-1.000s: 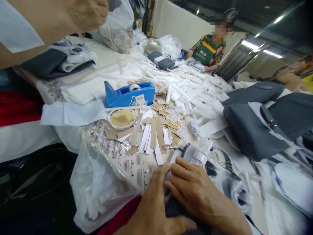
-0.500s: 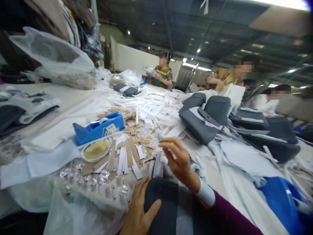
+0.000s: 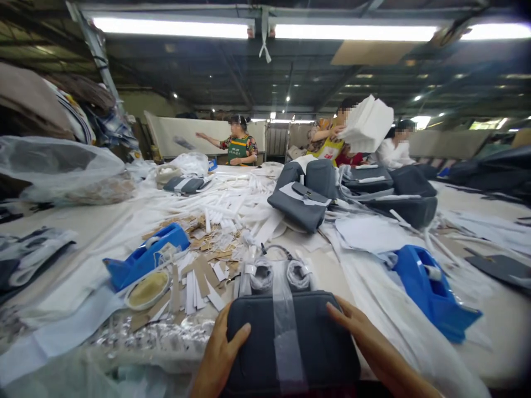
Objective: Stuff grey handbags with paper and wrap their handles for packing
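Note:
A dark grey bag (image 3: 253,342) stands close in front of me at the table's near edge, with a translucent white strip (image 3: 286,331) running down its middle. My left hand (image 3: 226,342) grips its left side, thumb on the near face. On the opposite side my right hand (image 3: 352,320) holds the upper right corner, fingers along the edge. Just behind the bag's top lie plastic-wrapped strap parts (image 3: 261,273) and a thin dark loop (image 3: 277,249).
Blue tape dispensers stand left (image 3: 145,257) and right (image 3: 435,293). A round dish (image 3: 147,288) sits by paper and cardboard strips (image 3: 199,282). More grey bags (image 3: 307,193) are piled beyond. Several people work across the table, one (image 3: 327,138) lifting a white stack (image 3: 367,124).
My right hand has come down from above the table onto the bag's right side. The view has levelled and turned right. A co-worker has raised the white stack.

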The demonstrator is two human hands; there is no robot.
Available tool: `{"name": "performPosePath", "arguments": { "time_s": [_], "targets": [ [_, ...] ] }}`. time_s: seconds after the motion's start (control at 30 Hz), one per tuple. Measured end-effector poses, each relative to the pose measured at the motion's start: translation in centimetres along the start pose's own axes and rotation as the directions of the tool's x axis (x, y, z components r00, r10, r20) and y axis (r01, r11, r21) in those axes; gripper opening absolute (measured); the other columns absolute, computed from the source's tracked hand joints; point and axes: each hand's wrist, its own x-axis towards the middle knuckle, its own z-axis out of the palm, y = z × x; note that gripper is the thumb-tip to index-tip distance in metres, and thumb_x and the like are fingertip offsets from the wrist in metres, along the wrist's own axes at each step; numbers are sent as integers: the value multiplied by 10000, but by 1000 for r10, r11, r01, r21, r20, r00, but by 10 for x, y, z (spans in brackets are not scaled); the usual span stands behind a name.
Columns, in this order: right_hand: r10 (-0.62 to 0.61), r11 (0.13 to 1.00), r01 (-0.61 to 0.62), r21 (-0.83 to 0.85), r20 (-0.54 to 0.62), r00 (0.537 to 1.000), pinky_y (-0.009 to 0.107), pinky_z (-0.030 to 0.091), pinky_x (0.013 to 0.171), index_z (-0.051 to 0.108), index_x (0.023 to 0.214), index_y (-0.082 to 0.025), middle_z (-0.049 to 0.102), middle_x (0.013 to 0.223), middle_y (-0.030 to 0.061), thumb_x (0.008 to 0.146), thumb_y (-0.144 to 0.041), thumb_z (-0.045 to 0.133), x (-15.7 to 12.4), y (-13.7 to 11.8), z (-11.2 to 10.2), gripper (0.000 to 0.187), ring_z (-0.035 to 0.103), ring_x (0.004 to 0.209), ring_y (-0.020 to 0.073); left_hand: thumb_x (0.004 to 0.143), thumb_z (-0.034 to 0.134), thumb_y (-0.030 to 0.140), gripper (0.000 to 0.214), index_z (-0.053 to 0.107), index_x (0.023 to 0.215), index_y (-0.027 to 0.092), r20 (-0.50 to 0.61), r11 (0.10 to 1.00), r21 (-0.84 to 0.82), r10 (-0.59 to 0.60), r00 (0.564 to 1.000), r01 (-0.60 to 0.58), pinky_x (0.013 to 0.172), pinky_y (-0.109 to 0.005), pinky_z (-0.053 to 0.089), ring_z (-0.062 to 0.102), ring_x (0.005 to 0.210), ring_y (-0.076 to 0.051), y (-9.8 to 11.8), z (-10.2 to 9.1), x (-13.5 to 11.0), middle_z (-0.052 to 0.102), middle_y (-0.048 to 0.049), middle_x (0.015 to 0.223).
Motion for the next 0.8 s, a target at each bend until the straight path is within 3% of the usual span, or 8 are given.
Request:
{"name": "performPosePath", "arguments": {
  "time_s": [0.1, 0.3, 0.47, 0.63, 0.8],
  "targets": [
    [-7, 997, -3, 76, 134, 991, 402, 458, 960, 640, 1138, -165, 679, 1149, 92, 738, -527, 674, 3, -8, 2, 541, 619, 1074, 282, 652, 757, 401, 728, 502, 1286, 149, 48, 988, -120, -97, 994, 102, 1054, -414, 397, 503, 1238, -325, 15, 3, -3, 593, -131, 1283],
    [2, 994, -32, 101, 276, 961, 381, 473, 909, 703, 1015, -124, 720, 1037, 112, 691, -473, 724, 7, -24, -6, 477, 651, 1003, 283, 643, 766, 304, 670, 513, 1252, 182, 166, 931, -273, -201, 965, 241, 925, -391, 503, 614, 1099, -301, 47, 11, -7, 668, -101, 1165],
    [159, 985, -170, 34, 213, 964, 351, 489, 845, 718, 953, -108, 734, 966, 126, 641, -448, 761, 12, -32, -7, 464, 674, 928, 271, 554, 824, 293, 652, 589, 1147, 160, 236, 919, -253, -244, 940, 302, 846, -391, 536, 668, 974, -306, 57, 13, 1, 714, -109, 1034],
    [126, 988, -142, 60, 222, 967, 312, 501, 780, 713, 903, -121, 741, 917, 103, 626, -414, 779, 16, -32, -10, 409, 676, 867, 244, 605, 797, 277, 513, 619, 1061, 122, 282, 911, -222, -282, 917, 348, 768, -358, 554, 699, 819, -259, 66, 15, 2, 734, -115, 939],
    [204, 972, -226, 68, 244, 948, 270, 499, 676, 699, 820, -112, 736, 808, 100, 616, -397, 794, 23, -37, -12, 363, 669, 735, 209, 586, 786, 184, 406, 630, 953, 108, 260, 882, -219, -361, 896, 418, 662, -324, 558, 684, 637, -210, 74, 17, 8, 737, -85, 783]
  ]
}}
